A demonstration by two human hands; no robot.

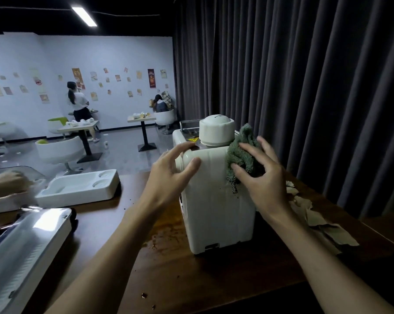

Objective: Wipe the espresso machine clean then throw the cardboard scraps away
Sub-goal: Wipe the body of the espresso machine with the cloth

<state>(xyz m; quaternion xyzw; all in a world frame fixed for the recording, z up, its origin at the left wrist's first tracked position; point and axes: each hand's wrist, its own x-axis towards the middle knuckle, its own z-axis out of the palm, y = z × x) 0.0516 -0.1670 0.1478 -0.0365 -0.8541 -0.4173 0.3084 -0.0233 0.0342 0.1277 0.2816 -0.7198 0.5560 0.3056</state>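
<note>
A cream-white espresso machine (216,207) stands on the dark wooden table (191,279), its back panel facing me. My left hand (168,173) rests on its upper left corner, fingers spread over the top edge. My right hand (259,175) presses a green cloth (241,150) against the machine's upper right corner. Torn brown cardboard scraps (323,227) lie on the table to the right of the machine, partly hidden behind my right forearm. A brownish wet stain (166,236) spreads on the table at the machine's left base.
A white moulded tray (78,186) lies at the left, and a shiny white appliance (26,250) sits at the near left. Another person's hand (7,184) shows at the far left edge. Dark curtains (304,87) hang behind. Small crumbs (143,295) dot the near table.
</note>
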